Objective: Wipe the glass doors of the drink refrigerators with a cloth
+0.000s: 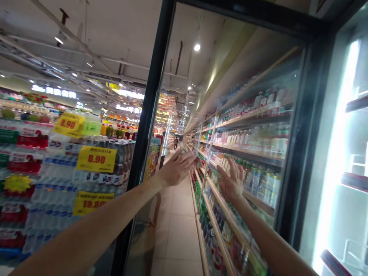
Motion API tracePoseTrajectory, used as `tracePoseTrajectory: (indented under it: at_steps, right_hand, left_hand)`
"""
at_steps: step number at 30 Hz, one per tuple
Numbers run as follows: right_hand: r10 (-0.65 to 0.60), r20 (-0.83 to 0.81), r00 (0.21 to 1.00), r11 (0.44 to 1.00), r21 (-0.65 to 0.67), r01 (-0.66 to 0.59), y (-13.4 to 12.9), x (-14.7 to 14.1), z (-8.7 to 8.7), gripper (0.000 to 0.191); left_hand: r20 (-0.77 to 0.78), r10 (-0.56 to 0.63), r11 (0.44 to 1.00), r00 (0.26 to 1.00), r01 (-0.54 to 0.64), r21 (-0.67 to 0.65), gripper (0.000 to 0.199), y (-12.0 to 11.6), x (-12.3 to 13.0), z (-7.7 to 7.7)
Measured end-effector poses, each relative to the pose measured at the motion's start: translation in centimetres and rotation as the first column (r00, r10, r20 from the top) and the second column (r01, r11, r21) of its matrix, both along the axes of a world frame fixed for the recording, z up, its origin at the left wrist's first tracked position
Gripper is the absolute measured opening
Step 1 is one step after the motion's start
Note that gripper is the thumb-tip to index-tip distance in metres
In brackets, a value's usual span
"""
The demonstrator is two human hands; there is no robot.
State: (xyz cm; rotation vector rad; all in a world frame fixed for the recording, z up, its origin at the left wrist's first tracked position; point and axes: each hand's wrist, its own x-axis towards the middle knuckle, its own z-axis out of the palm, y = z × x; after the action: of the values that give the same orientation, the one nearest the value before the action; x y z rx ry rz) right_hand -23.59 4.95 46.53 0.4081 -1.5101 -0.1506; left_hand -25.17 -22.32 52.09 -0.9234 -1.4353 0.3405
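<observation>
A tall glass door (147,96) with a black frame stands swung out in front of me. My left hand (179,168) reaches across the frame toward the glass, palm forward and fingers stretched out, a little blurred. To its right, my right hand (231,179) is raised with its fingers spread, also before the glass. Neither hand holds anything. Whether the palms touch the pane, I cannot tell. Through the glass show long shelves (247,151) of bottled drinks.
At the right is a lit cooler cabinet (350,153) with dark shelf edges. Stacked bottle packs (51,191) with yellow price signs (96,159) fill the left. A tiled aisle (181,234) runs ahead, where a distant person (175,142) stands.
</observation>
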Motion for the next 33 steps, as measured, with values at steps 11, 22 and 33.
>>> tracePoseTrajectory:
  at_steps: [11,22,33]
  right_hand:
    - [-0.047,-0.044,0.998,0.976,-0.215,0.036,-0.1,-0.9,-0.6,0.047]
    - [0.039,-0.12,0.992,0.939,-0.336,-0.078,0.0,-0.7,-1.0,0.031]
    - [0.043,-0.003,0.999,0.997,-0.069,-0.043,0.9,-0.5,-1.8,0.033]
  left_hand:
    - [0.008,0.019,0.985,1.0,-0.02,0.172,0.044,-0.6,-0.2,0.9]
    - [-0.039,0.02,0.999,0.999,-0.019,0.026,0.044,-1.4,0.0,-0.4]
    - [-0.041,-0.026,1.0,0.999,0.026,0.012,0.043,-0.1,0.0,-0.2]
